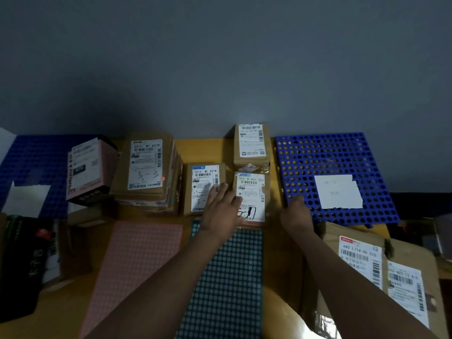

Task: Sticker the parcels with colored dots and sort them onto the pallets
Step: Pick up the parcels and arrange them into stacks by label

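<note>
Your left hand (223, 207) lies flat, fingers straight, on the small parcel (254, 187) mid-bench (198, 150), just beyond the teal dot sheet (227, 277). Your right hand (296, 214) sits between that parcel and the blue pallet (342, 152). Whether it grips anything, you cannot tell.

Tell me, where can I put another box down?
Most room is on the right blue pallet, around its white paper. A bare table patch lies behind the middle parcel, between the tall stack and the far parcel. The middle is crowded with parcels, the left hand and the right hand. The pink sticker sheet and teal sticker sheet cover the front.
</note>
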